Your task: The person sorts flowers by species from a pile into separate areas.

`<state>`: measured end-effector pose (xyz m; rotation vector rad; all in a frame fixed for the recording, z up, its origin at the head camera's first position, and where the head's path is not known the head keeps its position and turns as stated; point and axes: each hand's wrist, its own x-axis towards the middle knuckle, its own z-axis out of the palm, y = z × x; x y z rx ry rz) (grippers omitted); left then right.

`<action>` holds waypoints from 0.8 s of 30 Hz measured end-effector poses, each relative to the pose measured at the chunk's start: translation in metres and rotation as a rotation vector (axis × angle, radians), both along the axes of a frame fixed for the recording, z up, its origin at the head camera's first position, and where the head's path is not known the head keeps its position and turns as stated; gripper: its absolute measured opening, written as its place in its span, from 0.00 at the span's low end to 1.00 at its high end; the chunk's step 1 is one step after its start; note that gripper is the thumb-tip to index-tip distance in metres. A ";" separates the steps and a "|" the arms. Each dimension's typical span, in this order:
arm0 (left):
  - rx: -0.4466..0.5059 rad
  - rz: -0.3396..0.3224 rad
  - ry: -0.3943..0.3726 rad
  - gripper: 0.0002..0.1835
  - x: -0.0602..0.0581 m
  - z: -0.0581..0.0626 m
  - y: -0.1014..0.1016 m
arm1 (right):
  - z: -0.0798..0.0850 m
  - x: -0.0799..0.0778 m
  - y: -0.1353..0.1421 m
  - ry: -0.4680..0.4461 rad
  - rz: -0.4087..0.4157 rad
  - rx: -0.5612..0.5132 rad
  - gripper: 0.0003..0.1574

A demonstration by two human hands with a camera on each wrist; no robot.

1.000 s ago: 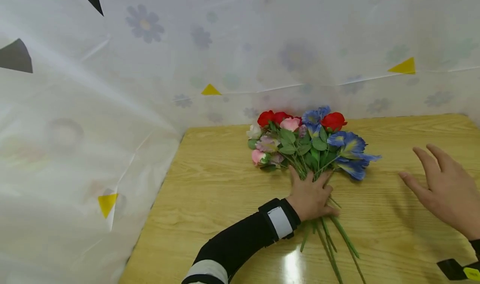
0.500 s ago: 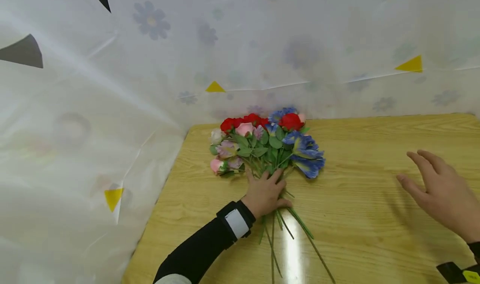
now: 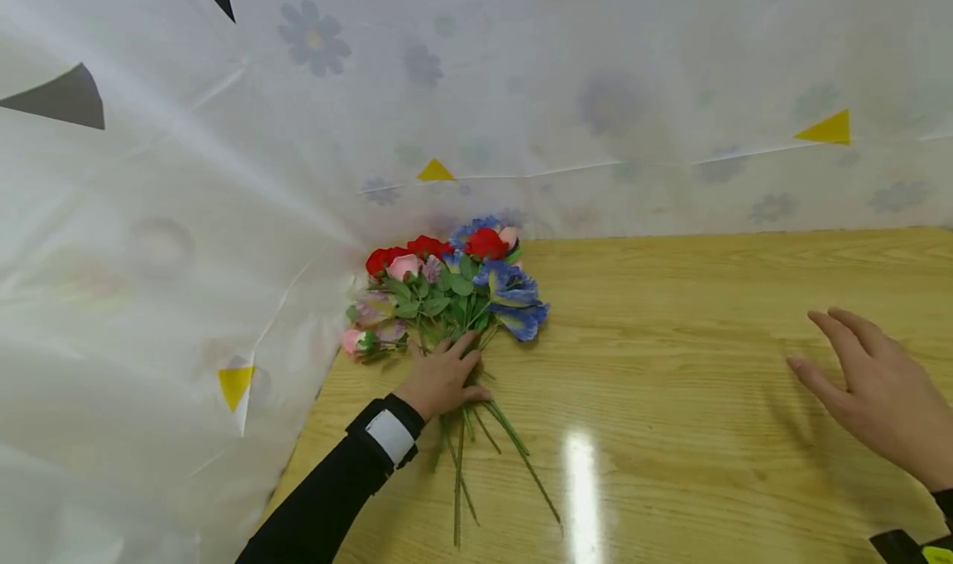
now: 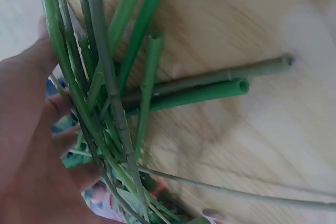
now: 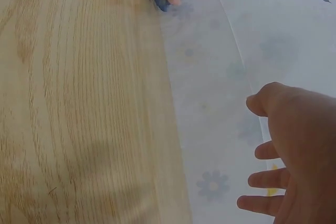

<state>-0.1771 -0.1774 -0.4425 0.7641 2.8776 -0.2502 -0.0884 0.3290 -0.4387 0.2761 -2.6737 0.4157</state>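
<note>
A bunch of flowers (image 3: 447, 299) lies at the table's far left, with red, pink and blue blooms, green leaves and long stems. My left hand (image 3: 439, 382) rests on its stems just below the leaves, fingers spread and thumb out to the side. In the left wrist view, green stems (image 4: 113, 114) run under the palm, and their cut ends stick out past the hand. Far to the right, my right hand (image 3: 867, 390) hovers over the table with its fingers apart and holds nothing. The right wrist view shows those fingers (image 5: 268, 178) loosely extended.
The wooden table (image 3: 670, 365) meets a pale flower-print sheet (image 3: 596, 68) along its back edge. That sheet also rises on the left, close to the pink bud. Yellow triangles (image 3: 437, 171) and a dark grey patch (image 3: 63, 101) mark it.
My left hand and the bunch under it have slid left across the table, from right of centre to the left edge. The right hand has stayed nearly still. The view has shifted slightly.
</note>
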 end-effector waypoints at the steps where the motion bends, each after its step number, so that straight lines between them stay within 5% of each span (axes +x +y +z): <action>1: 0.007 0.001 -0.010 0.37 0.000 0.001 -0.001 | 0.001 -0.001 0.004 0.008 0.003 0.004 0.40; 9: 0.061 0.022 -0.070 0.34 0.001 0.005 -0.001 | 0.004 -0.010 0.030 0.013 0.024 0.004 0.40; 24: 0.177 0.038 -0.037 0.32 0.011 0.015 -0.009 | 0.001 -0.003 0.046 0.065 0.073 0.020 0.38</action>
